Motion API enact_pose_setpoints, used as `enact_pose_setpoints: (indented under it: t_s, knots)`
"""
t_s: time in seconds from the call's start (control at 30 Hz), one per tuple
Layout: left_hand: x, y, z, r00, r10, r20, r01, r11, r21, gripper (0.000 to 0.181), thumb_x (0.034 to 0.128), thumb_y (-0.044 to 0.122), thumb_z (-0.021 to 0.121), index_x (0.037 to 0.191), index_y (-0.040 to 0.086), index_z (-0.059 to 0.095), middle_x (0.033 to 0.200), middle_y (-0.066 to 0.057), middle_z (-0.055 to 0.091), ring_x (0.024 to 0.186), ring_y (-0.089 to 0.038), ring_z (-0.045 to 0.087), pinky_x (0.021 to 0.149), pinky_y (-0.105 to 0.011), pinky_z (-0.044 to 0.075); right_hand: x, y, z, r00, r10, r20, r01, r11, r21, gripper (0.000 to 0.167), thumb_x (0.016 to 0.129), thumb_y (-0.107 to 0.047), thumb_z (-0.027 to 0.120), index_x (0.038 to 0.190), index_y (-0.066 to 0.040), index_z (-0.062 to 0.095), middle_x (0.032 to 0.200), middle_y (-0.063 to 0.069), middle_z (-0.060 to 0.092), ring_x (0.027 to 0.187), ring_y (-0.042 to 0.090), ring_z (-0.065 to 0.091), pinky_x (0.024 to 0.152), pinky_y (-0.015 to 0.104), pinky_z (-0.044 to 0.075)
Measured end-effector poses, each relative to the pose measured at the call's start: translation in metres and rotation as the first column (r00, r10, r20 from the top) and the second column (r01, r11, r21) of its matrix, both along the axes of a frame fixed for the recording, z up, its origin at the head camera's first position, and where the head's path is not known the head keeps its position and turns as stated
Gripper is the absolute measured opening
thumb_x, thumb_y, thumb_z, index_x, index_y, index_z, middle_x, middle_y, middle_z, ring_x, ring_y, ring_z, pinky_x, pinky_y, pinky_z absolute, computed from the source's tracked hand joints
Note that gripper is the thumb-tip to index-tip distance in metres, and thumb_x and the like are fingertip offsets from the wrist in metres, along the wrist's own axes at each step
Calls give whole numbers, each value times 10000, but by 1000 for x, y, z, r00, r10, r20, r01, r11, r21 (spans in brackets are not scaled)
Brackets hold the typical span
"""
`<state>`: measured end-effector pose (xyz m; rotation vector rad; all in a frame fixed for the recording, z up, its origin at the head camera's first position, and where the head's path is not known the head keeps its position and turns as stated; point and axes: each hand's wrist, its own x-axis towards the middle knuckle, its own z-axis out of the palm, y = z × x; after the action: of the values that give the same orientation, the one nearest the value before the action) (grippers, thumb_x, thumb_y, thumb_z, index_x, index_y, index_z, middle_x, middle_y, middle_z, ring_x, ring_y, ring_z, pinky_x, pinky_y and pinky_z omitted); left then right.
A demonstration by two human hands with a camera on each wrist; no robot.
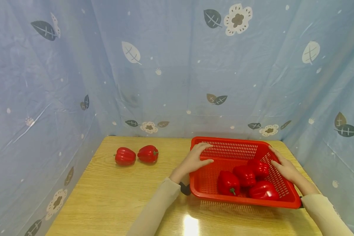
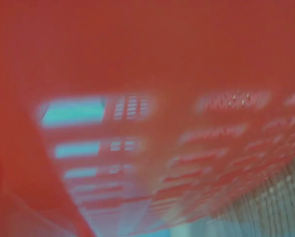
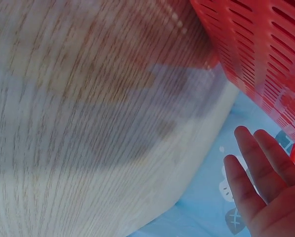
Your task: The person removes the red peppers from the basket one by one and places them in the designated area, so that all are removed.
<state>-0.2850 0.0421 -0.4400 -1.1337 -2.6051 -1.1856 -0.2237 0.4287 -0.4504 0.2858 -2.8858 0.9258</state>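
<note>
A red plastic basket with slotted walls stands on the right of the table in the head view, holding several red bell peppers. At its left rim is my left hand, thumb and fingers spread apart over the basket's inside. My right hand is at the right rim, its thumb over the edge. In the right wrist view, the straight fingers of that hand lie outside the slotted wall. Red mesh fills the left wrist view, which hides the left hand.
Two more red bell peppers, one beside the other, lie at the back left of the wooden table. A blue patterned curtain encloses the table's back and sides.
</note>
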Motion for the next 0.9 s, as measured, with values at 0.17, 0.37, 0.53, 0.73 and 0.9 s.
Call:
enact_pose_setpoints:
  t_s: [0.17, 0.37, 0.53, 0.73, 0.9]
  knots:
    - [5, 9, 2, 998, -58, -4, 58, 996, -70, 568, 862, 341, 651, 1358, 148, 452, 1374, -15, 432, 1274, -181, 376, 1029, -334, 379, 1, 0, 2, 1000, -15, 26, 15, 1000, -1, 607, 981, -158, 409, 1478, -52, 78, 1374, 434, 207, 1151, 655, 274, 857, 722, 273]
    - [10, 18, 5, 990, -143, -12, 138, 969, -206, 554, 871, 354, 637, 1358, 169, 449, 1375, 8, 437, 1290, -159, 364, 1049, -295, 351, -1, -1, -1, 999, -26, 25, 26, 1000, 2, 613, 976, -157, 426, 1475, -46, 89, 1376, 433, 204, 1151, 653, 274, 867, 716, 276]
    - [14, 24, 8, 975, -222, 5, 214, 936, -280, 548, 874, 367, 629, 1350, 155, 461, 1371, 8, 443, 1282, -158, 372, 1041, -282, 356, -1, -3, -2, 997, -51, 53, 50, 999, 20, 650, 979, -242, 443, 1479, -46, 78, 1370, 431, 222, 1143, 634, 319, 870, 706, 308]
    - [17, 28, 13, 953, -304, -9, 280, 891, -358, 555, 873, 379, 626, 1348, 144, 464, 1360, -4, 452, 1270, -150, 382, 1044, -239, 336, -1, -7, 1, 990, -89, 114, 86, 996, 32, 711, 972, -370, 436, 1486, -66, 50, 1392, 408, 206, 1105, 613, 384, 837, 697, 369]
    - [17, 29, 16, 932, -361, -13, 327, 857, -398, 568, 877, 401, 612, 1356, 142, 452, 1360, 6, 450, 1272, -142, 380, 1052, -234, 321, 0, -7, 3, 985, -108, 135, 104, 994, 35, 736, 962, -427, 427, 1493, -102, 36, 1424, 381, 177, 1137, 624, 336, 838, 721, 339]
